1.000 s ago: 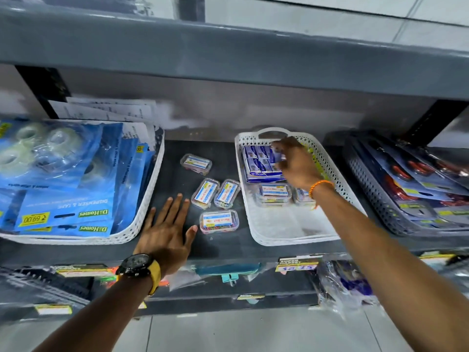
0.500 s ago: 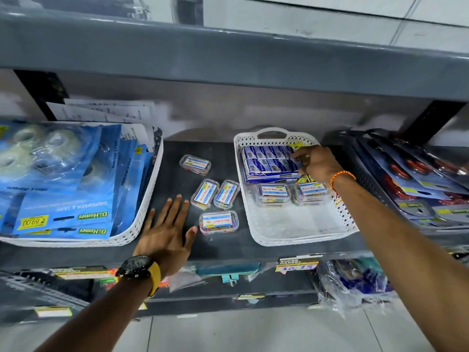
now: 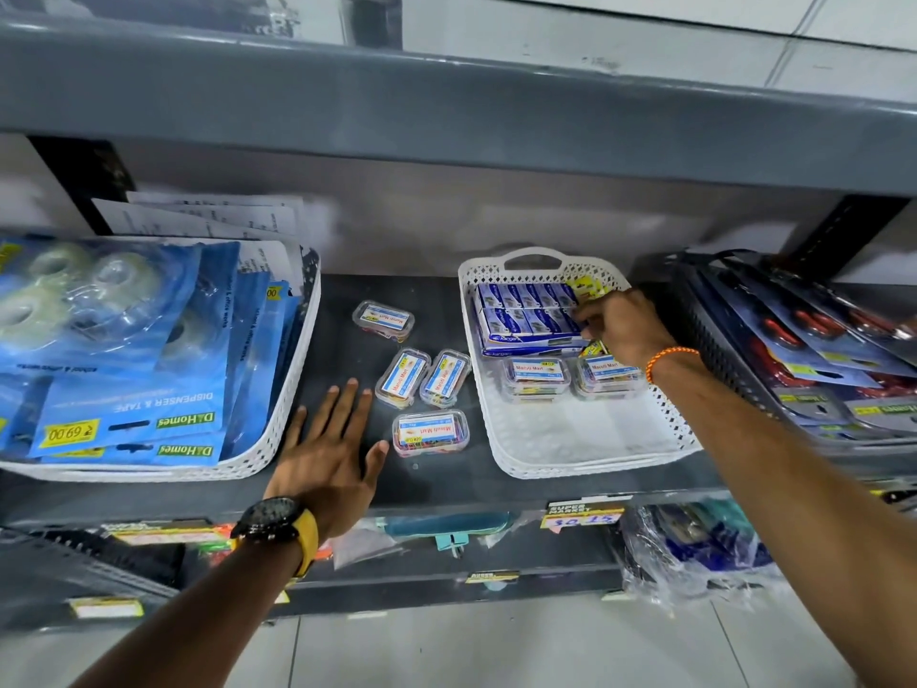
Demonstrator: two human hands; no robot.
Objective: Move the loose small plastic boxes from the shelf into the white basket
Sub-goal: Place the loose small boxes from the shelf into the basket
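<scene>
Left hand [image 3: 330, 449] flat, fingers spread, on shelf [image 3: 342, 310] — right hand [image 3: 622, 325] in white basket [image 3: 585, 451], grip unclear; four small boxes [image 3: 430, 432] loose.

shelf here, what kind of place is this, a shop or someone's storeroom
Most likely a stationery aisle in a shop. The shelf edge carries a handwritten price tag, the packaged tape dispensers bear a yellow price sticker, and goods sit sorted in baskets such as the white basket.
</scene>
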